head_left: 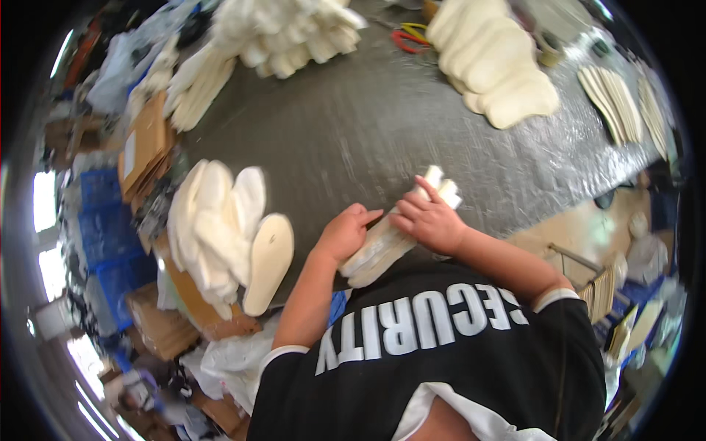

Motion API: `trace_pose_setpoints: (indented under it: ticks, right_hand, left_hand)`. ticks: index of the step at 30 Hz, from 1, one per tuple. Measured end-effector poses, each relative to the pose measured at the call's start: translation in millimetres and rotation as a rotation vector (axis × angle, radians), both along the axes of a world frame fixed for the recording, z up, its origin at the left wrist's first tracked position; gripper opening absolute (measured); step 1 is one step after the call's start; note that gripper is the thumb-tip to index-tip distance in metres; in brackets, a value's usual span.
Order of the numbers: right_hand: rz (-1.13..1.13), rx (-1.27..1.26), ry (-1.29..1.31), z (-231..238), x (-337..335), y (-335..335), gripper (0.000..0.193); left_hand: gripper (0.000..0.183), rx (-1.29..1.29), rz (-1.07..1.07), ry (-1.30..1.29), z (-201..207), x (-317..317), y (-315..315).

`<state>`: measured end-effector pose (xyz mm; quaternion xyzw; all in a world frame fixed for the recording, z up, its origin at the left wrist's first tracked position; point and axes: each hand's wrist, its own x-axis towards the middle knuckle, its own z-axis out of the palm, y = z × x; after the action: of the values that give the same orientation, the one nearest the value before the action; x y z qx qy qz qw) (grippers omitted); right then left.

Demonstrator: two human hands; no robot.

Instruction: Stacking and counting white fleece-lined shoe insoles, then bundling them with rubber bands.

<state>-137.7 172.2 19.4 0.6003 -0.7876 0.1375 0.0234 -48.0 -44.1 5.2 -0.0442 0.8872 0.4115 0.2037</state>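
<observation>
A narrow bundle of cream fleecy insoles lies slantwise close to my body at the table's near edge, seen edge-on, with a glossy strip along its side that looks like clear plastic. My right hand is closed over its far end, fingers across the top. At its left side my left hand grips the bundle, index finger stretched along it and the other fingers partly hidden. Left of my hands sits a loose pile of fleecy insoles, with a single flat insole leaning at its right side.
The table has a dark, shiny cover. Far left is a heap of insoles; far right, a fanned stack beside red-and-yellow-handled scissors. More insoles lie at the right edge. Cardboard and blue crates stand left.
</observation>
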Motion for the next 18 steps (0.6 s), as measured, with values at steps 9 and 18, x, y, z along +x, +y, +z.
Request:
trace_pose_setpoints:
  ticks: [9, 18]
  right_hand:
    - [0.057, -0.023, -0.047, 4.8, -11.5, -5.6, 0.012]
    - [0.295, -0.016, -0.032, -0.8, 11.0, -31.3, 0.015]
  left_hand:
    - [0.079, -1.009, 0.531, 0.137, 19.3, 149.1, -70.1]
    - [0.065, -0.379, 0.594, 0.344, 36.7, 107.9, -68.5]
